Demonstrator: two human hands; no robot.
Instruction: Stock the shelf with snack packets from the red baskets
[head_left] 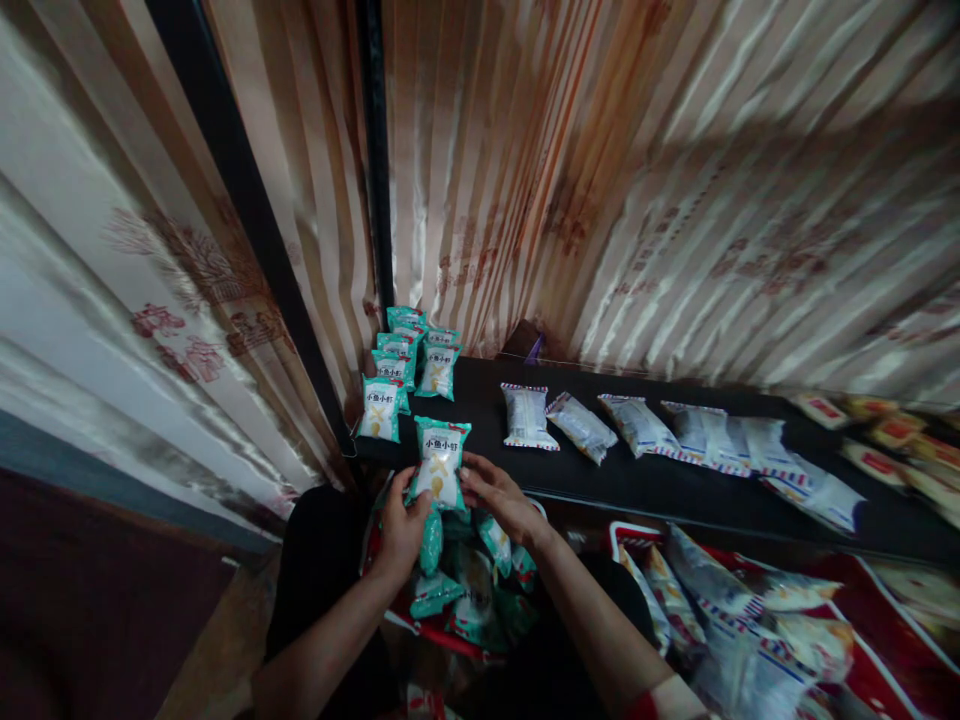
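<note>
Between my two hands is a green and white snack bag (441,462), upright with its printed front toward me. My left hand (402,522) grips its lower left side, thumb on the front. At the right edge, the fingers of my right hand (504,498) press against the same bag. Below my hands a red basket (439,628) holds several more green snack bags (474,600). Rows of matching bags (381,405) stand at the left end of the black bench (480,430).
Along the bench lie several white bags with striped edges (528,416). Further right are red and yellow packets (896,430), blurred. A second red basket (621,540) at lower right holds mixed bags. Patterned curtains (480,200) hang behind, with a dark pole (375,150) at the left.
</note>
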